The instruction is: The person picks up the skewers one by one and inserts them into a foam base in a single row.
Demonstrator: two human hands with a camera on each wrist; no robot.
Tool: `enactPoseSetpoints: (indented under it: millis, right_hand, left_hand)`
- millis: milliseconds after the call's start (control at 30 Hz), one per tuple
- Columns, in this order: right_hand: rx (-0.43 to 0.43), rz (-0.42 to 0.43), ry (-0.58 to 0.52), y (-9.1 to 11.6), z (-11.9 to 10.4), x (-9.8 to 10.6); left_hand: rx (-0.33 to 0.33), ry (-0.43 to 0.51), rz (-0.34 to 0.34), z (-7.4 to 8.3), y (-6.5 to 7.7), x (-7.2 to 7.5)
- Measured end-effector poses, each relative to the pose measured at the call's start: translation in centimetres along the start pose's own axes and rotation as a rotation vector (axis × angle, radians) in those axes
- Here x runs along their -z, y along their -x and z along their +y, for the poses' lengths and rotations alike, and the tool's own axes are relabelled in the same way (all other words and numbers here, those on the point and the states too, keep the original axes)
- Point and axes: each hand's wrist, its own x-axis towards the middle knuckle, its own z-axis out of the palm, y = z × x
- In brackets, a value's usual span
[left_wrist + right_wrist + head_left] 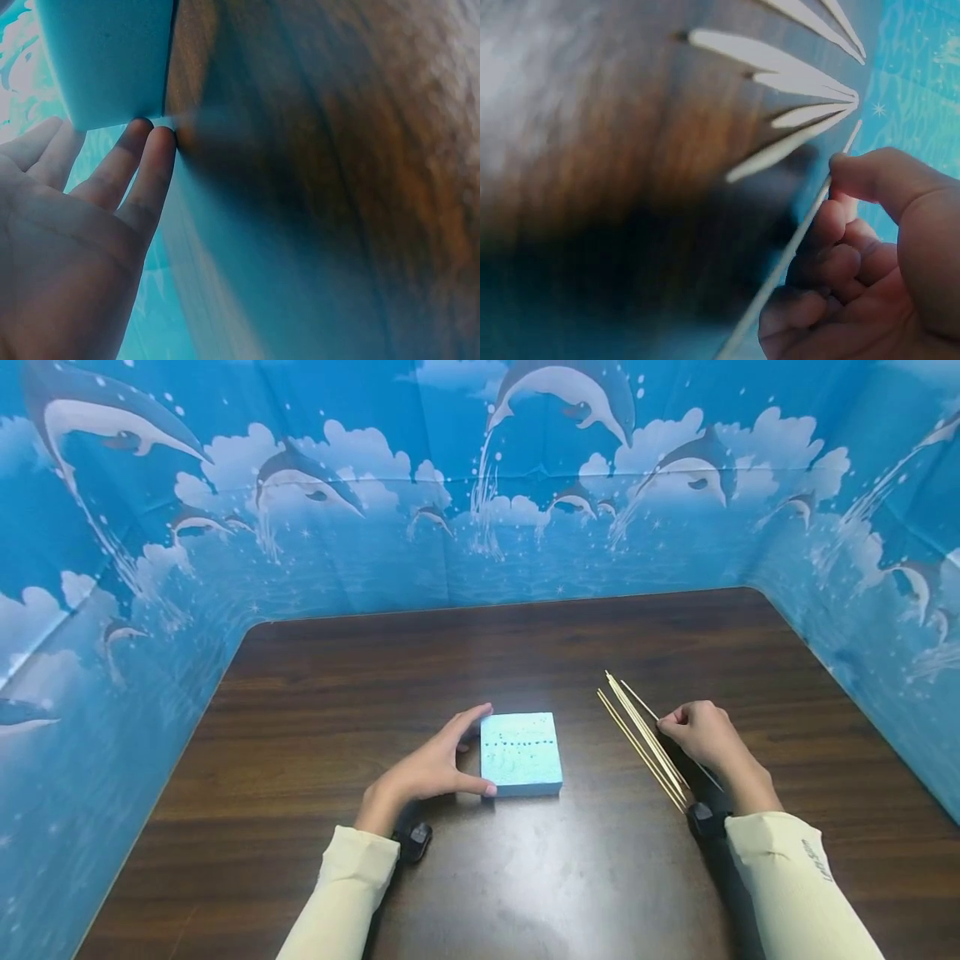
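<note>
A light-blue foam block (521, 760) with a row of small dark holes across its top lies flat on the table. My left hand (427, 764) holds it from the left side, thumb at the near corner and forefinger at the far one; in the left wrist view, other fingers reach the side of the block (109, 64). My right hand (705, 739) pinches one thin wooden skewer (784, 262) between thumb and fingers. That skewer slants down beneath the palm. Several more skewers (647, 731) lie just left of this hand.
The dark wood-grain table (360, 668) spreads out around both hands. A blue curtain (360, 560) printed with dolphins and clouds stands along its back and sides. Each wrist wears a small black camera.
</note>
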Motion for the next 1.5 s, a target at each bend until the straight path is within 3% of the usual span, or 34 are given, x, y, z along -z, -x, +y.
enactPoseSetpoints:
  millis: [233, 433, 600, 867, 1067, 1233, 1500]
  right_hand:
    - [0.046, 0.127, -0.006, 0.8, -2.2, 1.0]
    - [0.17, 0.276, -0.134, 1.7, -6.8, 2.2]
    - [0.273, 0.334, -0.269, 2.3, -10.2, 1.7]
    - [0.435, 0.32, -0.493, 2.9, -13.8, -0.4]
    - [0.541, 0.242, -0.644, 3.0, -17.0, -2.6]
    - [0.572, 0.167, -0.638, 2.6, -19.0, -4.5]
    - [0.604, 0.187, -0.563, 1.9, -20.1, -5.9]
  left_hand:
    - [-0.01, 0.033, -0.008, -0.3, 0.2, -0.3]
    - [-0.025, 0.039, -0.017, -0.1, 0.2, -0.4]
    - [-0.018, 0.02, -0.01, 0.1, 0.0, -0.2]
    - [-0.01, 0.019, -0.012, 0.0, 0.2, 0.1]
    - [-0.003, 0.029, -0.004, -0.2, 0.5, 0.1]
    - [0.012, 0.037, -0.016, -0.2, 0.4, 0.0]
    - [-0.013, 0.013, 0.006, -0.1, 0.3, 0.1]
